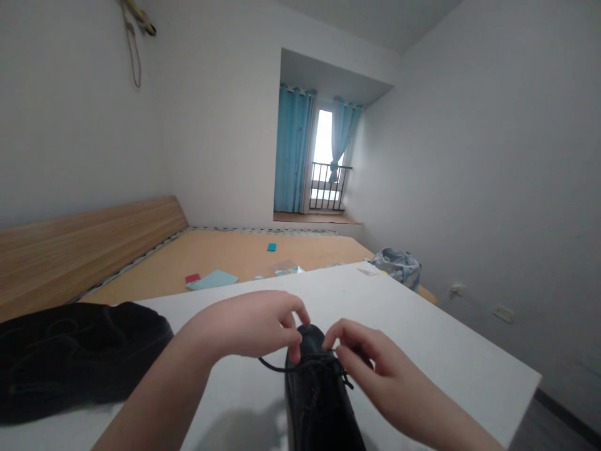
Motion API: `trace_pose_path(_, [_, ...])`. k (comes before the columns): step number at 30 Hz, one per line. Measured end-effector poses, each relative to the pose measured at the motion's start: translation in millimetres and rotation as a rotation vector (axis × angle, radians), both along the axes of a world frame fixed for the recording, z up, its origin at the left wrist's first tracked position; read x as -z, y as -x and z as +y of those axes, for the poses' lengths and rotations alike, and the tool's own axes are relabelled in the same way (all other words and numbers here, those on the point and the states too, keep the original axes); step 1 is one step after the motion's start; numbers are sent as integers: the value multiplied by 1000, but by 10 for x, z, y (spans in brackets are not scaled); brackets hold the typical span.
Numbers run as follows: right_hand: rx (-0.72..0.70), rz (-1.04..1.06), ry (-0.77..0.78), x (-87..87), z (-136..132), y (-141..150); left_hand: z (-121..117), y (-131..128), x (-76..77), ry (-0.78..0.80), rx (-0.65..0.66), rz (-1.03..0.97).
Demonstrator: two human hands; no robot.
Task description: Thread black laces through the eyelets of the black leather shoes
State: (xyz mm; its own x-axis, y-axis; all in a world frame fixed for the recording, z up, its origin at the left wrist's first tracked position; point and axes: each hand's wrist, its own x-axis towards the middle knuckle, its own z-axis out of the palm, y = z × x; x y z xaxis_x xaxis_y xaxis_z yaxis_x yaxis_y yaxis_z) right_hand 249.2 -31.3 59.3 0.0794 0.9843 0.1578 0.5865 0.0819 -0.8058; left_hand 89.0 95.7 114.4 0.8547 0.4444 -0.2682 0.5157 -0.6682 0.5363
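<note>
Showing two bare hands working at a **black leather shoe** (319, 401), which stands on its sole on a **white flat-topped table** (436, 351), close to the table's near edge and running out of the lower frame. A **thin black lace** (293, 367) crosses the shoe's upper, with one length looping out to the left. The **left hand** (244, 326) is half closed, its **fingertips** (295, 351) curled down onto the lace at the top of the shoe. The **right hand** (370, 366) is also half closed, with its **fingers** (345, 335) drawn together around the lace just across from the left hand; how firmly either hand grips cannot be told.

Beside the shoe, on the left, lies a **dark crumpled cloth with a faint raised pattern** (70, 354). Beyond the table is a **tan wooden bed platform** (225, 257) bearing a **pale blue card** (212, 280), a **small red card** (192, 278) and a **small bright blue square** (272, 247). A **patterned grey-blue bag** (399, 266) sits just past the table's far corner. In the background, **turquoise curtains** (293, 150) hang beside a **black metal balcony railing** (328, 186).
</note>
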Motion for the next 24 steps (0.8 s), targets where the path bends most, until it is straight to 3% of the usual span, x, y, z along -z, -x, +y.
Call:
trace_pose_path(3, [7,-284,67,84,-9,117,2,-48,81,74,5,178])
trace_pose_path(6, [42,-397,41,161,-7,174,-43,-125,146,95,22,229])
trace_pose_path(9, [86,-473,12,193,-1,176,-111,-197,172,15,37,278])
trace_pose_path(15, [61,-487,41,233,3,137,-204,-300,157,-197,-8,348])
trace_pose_path(24, [55,-473,81,326,84,161,-204,-357,229,-67,5,384])
